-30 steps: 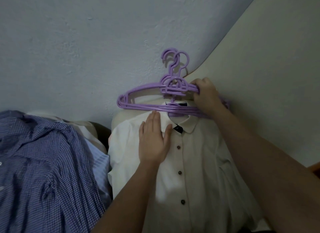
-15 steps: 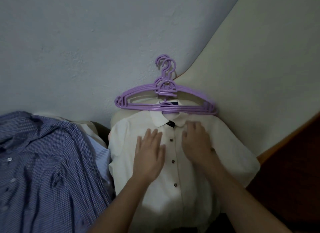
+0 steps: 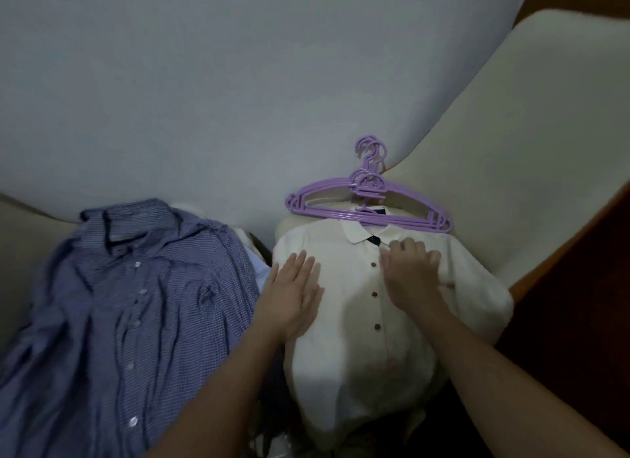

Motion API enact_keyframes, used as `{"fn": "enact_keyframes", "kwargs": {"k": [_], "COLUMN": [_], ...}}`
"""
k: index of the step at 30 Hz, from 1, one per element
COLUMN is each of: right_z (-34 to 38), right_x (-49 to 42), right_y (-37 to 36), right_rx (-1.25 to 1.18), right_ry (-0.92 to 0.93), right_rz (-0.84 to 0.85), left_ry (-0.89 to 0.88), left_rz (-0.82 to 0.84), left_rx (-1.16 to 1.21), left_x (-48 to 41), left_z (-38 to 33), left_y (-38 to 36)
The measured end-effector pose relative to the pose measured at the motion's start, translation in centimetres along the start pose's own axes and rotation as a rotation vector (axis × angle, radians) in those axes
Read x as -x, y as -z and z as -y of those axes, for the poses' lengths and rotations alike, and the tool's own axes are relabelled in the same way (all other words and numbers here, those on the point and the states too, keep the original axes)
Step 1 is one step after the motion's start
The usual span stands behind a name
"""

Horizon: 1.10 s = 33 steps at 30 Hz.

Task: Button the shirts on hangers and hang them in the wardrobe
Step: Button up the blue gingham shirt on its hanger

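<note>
Left hand lies flat, fingers straight and close together, on the cream shirt. Right hand rests its relaxed, spread fingers just below the collar, holding nothing. Purple hangers lie stacked at twelve o'clock, touching the collar. A blue checked shirt sprawls at nine o'clock.

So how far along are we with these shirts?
Done: the white shirt lies flat, its visible buttons looking closed. In hand: left hand and right hand rest on its chest. Left: purple hangers lie stacked above it, none visibly inside; the blue checked shirt waits alongside; neither shirt hung yet.
</note>
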State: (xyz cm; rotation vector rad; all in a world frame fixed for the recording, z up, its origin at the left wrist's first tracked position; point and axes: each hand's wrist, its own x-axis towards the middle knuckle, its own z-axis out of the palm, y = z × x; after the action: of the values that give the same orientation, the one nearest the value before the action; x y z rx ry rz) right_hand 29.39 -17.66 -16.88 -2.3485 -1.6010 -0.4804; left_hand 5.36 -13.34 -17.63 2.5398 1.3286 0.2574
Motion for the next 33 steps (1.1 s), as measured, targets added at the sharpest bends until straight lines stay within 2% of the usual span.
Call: {"fn": "enact_keyframes", "kwargs": {"k": [2,3,7,9,13,17,19,21,23,27,30,33], "right_z": [4.3,6.5,16.9,21.0,27.4,32.2,33.5,34.0,33.1,28.3,24.4,21.0], "right_x": [0.0,-0.1,0.9,1.5,1.6,0.6,-0.7,-2.5,-4.3,-7.6,-9.9,-10.9], "right_y": [0.9,1.3,3.3,3.4,0.4,-1.1,-2.0,-3.2,-4.7,-7.6,-10.1,-12.2], "right_rx": [-0.01,-0.058,-0.292,-0.395,-0.507,-0.58,-0.607,-0.629,-0.573,-0.391,-0.116,-0.025], "right_ry": [0.132,0.179,0.46,0.544,0.558,0.593,0.546,0.476,0.373,0.143,-0.026,-0.116], "right_rz": [-0.105,-0.099,0.006,0.166,0.317,0.289,0.23,0.101,-0.042,-0.15,-0.145,-0.116], "left_ry": [0.068,0.097,0.266,0.366,0.521,0.628,0.676,0.73,0.787,0.811,0.815,0.824], "left_rz": [-0.141,-0.21,-0.358,-0.4,-0.448,-0.474,-0.457,-0.411,-0.354,-0.266,-0.303,-0.32], "left_rx": [0.06,0.07,-0.004,-0.013,0.026,0.073,0.124,0.114,0.09,-0.016,-0.102,-0.133], "left_x": [2.2,3.1,7.8,9.9,12.7,12.8,11.9,10.6,9.4,8.6,8.5,8.4], "left_z": [2.6,3.8,10.0,12.8,16.9,20.8,22.5,23.6,24.1,24.0,23.8,23.8], "left_y": [1.7,2.3,4.8,5.7,6.7,6.3,5.8,5.1,4.4,2.4,1.6,1.2]}}
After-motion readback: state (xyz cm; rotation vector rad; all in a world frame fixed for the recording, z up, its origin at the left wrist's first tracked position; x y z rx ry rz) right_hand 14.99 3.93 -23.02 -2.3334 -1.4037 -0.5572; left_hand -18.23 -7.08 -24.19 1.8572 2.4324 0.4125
